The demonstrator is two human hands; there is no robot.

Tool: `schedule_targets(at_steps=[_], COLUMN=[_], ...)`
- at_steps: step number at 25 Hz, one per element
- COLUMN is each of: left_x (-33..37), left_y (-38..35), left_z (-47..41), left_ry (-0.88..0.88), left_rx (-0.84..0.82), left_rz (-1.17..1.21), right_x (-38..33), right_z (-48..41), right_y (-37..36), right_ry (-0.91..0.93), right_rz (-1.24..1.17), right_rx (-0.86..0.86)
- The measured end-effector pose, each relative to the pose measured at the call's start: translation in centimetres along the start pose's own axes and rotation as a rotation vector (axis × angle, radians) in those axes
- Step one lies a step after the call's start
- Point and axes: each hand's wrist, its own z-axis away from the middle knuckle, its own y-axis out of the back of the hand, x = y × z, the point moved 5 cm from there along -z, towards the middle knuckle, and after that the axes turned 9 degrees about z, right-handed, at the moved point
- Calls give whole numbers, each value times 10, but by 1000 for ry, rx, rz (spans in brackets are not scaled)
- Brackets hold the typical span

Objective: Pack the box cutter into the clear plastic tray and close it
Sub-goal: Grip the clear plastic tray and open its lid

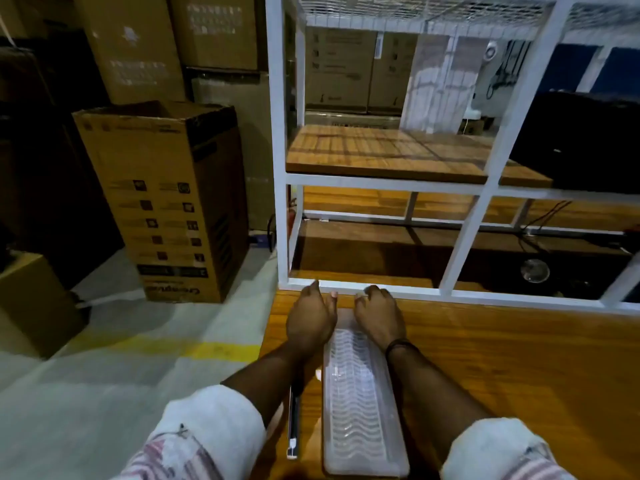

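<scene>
A long clear plastic tray (360, 403) with a wavy ribbed surface lies lengthwise on the wooden table (519, 368), its lid down. My left hand (310, 322) and my right hand (380, 318) sit side by side at its far end, fingers curled over the tray's edge there. The fingertips are hidden behind the hands. The box cutter (293, 424), a thin dark bar with a silver edge, lies on the table just left of the tray, partly under my left forearm. Neither hand touches it.
A white metal shelf frame (381, 291) stands right behind the hands at the table's far edge. The table's left edge runs close to the box cutter. Cardboard boxes (162, 202) stand on the floor to the left.
</scene>
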Motion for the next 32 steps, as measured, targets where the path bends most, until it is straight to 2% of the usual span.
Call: schedule_targets(at_steps=[2, 5, 7, 10, 12, 20, 32], left_x=[-3, -9, -14, -20, -19, -23, -23], left_y=[-6, -23, -30, -35, -34, -31, -29], left_z=[1, 6, 6, 10, 12, 15, 16], left_ry=[92, 129, 155, 213, 194, 160, 140], left_rx=[4, -58, -69, -34, 11, 86, 124], left_rz=[112, 113, 55, 18, 47, 116, 153], right_x=[4, 16, 19, 32, 38, 37, 33], right_z=[3, 5, 5, 4, 2, -2, 0], right_y=[-8, -22, -27, -28, -33, -32, -28], right_ry=[-43, -127, -130, -303, -339, -228, -199], right_rz=[-63, -105, -178, -236, -249, -163, -112], right_rx=[-94, -147, -108, -55, -54, 12, 54])
